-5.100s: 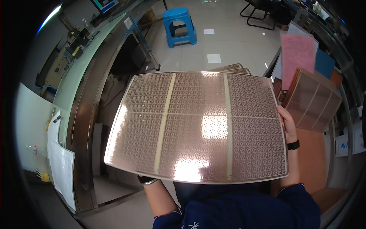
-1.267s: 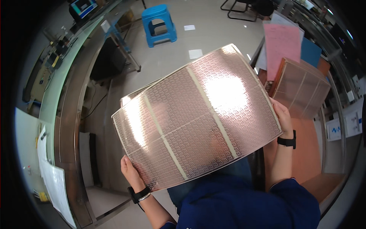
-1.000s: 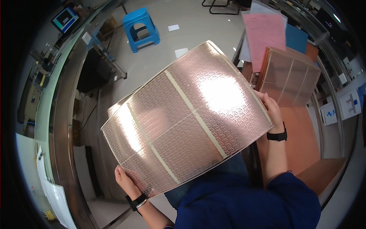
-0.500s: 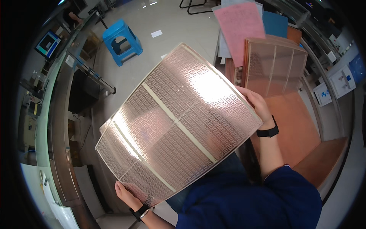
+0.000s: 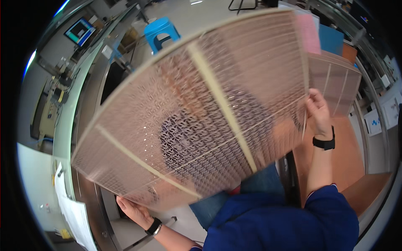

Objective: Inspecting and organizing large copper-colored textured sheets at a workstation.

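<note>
A large, thin copper-coloured circuit board panel (image 5: 234,113) spans the middle of the head view, tilted, with rows of small repeated patterns and pale dividing strips. Its shiny surface mirrors dark blue shapes, and parts are smeared by motion. My left hand (image 5: 135,211) grips the lower left edge, its fingers partly behind the panel. On the other side, my right hand (image 5: 319,109) pinches the right edge. Behind that hand stand several similar panels (image 5: 335,79), leaning in a stack on an orange-brown board (image 5: 341,144).
A blue plastic stool (image 5: 161,27) stands on the floor beyond the panel. Along the left runs a glass-topped bench (image 5: 79,92) with a monitor (image 5: 80,32) and white papers (image 5: 77,219). Pink paper (image 5: 308,34) and a blue sheet (image 5: 332,41) rise behind the stack. Metal rails border the right.
The panel has been raised closer to my view and tilted, so its bright glare is gone. My right hand has moved right, and its grip now shows at the panel's side edge.
</note>
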Available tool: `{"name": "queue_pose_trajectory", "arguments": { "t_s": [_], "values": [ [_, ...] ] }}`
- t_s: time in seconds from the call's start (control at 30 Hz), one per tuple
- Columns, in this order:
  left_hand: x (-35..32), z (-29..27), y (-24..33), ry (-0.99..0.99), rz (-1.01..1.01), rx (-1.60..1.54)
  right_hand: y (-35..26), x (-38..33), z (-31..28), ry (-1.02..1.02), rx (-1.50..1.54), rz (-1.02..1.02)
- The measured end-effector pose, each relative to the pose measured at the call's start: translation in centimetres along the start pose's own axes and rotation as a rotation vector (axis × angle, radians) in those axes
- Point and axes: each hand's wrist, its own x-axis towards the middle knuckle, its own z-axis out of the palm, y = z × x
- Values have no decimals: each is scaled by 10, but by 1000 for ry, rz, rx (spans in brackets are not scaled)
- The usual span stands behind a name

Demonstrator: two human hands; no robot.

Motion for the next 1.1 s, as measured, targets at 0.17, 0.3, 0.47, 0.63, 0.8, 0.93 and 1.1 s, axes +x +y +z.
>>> {"name": "queue_pose_trajectory", "arguments": {
  "t_s": [0.17, 0.3, 0.47, 0.63, 0.8, 0.93, 1.1],
  "values": [
    [57, -23, -1, -370, -395, -437, 7, 39, -12, 36, 367, -37],
    [30, 26, 12, -207, -548, -469, 58, 45, 20, -405, 562, -194],
    [19, 57, -8, -33, -496, -455, 56, 9, 37, 128, 711, 69],
    [-5, 82, -16, -118, -182, -429, 38, 1, 47, 187, 352, 464],
    [-24, 52, -49, -516, -418, -858, 92, -11, 6, -54, 132, 518],
    [-47, 80, -43, -376, -406, -874, 79, -6, 74, 529, 162, 485],
    [-82, 140, -23, -296, -513, -993, 96, -29, 80, 43, 793, 376]
  ]
}}
